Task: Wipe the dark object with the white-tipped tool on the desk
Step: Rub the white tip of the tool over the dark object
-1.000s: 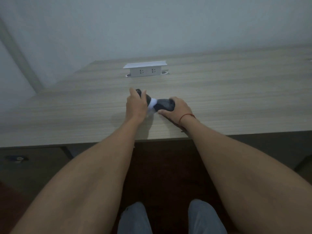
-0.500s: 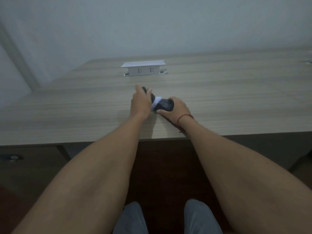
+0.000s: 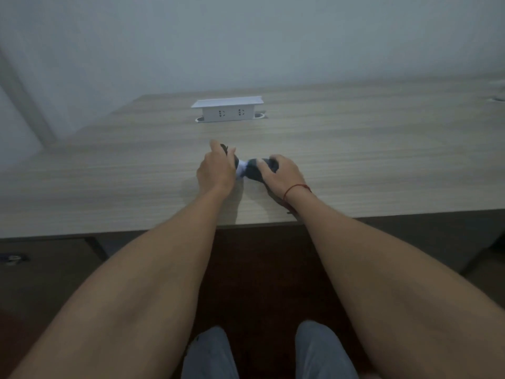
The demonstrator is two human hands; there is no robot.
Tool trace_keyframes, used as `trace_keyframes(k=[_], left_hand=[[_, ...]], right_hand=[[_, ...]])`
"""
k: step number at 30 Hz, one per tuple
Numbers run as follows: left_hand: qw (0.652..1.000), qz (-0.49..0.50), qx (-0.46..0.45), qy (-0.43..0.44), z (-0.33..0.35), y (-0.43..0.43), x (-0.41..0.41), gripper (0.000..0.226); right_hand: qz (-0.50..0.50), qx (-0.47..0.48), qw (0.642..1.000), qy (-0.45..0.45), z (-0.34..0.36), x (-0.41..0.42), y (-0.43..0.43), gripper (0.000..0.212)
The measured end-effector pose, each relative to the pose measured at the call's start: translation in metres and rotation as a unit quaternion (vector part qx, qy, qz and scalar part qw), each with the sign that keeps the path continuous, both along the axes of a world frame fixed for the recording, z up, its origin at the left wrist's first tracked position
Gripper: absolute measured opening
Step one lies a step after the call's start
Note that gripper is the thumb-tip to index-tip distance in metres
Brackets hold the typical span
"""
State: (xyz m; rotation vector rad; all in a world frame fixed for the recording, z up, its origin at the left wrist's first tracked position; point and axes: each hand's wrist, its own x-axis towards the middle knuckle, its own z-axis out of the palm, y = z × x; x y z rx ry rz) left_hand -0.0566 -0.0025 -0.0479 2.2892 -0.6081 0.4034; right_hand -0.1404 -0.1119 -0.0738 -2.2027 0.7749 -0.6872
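Observation:
On the wooden desk (image 3: 355,160), my left hand (image 3: 217,170) grips a dark-handled tool whose white tip (image 3: 241,169) pokes out to the right of the fist. The handle's dark end shows above my fingers. The white tip touches the left side of a dark rounded object (image 3: 258,169), which my right hand (image 3: 281,176) holds down on the desk from the right. Most of the dark object is covered by my right fingers. A red string circles my right wrist.
A white pop-up socket box (image 3: 228,109) stands on the desk behind my hands. The desk's front edge (image 3: 109,233) runs just under my forearms. My knees show at the bottom, above a dark floor. A wall rises behind the desk.
My left hand with the tool shifted slightly back and forth against the dark object. My right hand stayed on the object in about the same place.

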Motion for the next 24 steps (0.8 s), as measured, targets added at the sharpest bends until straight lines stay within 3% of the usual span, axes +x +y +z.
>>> trace_keyframes(k=[4,8,12,16,18,20,24], left_hand=[[0.995,0.012,-0.065,0.073,0.005,-0.006,0.000,0.041],[0.987,-0.068,-0.094,0.110,0.005,-0.008,-0.003,0.041],[0.977,-0.144,-0.036,0.150,0.016,-0.005,0.008,0.041],[0.952,-0.200,0.091,0.215,0.031,0.006,0.013,0.037],[0.958,-0.175,0.087,0.210,0.028,0.006,0.019,0.040],[0.973,-0.118,0.019,0.198,0.020,0.002,0.023,0.046],[0.978,-0.050,-0.051,0.194,0.016,-0.009,0.012,0.047]], right_hand=[[-0.034,-0.014,0.999,-0.001,0.001,0.001,-0.001,0.057],[-0.068,-0.034,0.997,0.023,0.000,0.005,-0.002,0.053],[-0.117,-0.014,0.993,-0.002,0.000,0.008,-0.001,0.049],[-0.144,-0.004,0.989,-0.018,0.000,0.009,0.000,0.046],[-0.139,-0.014,0.990,-0.014,0.000,0.007,0.001,0.044],[-0.116,-0.019,0.993,-0.007,0.001,0.004,-0.001,0.040],[-0.005,-0.021,0.999,0.030,0.003,0.000,0.001,0.047]])
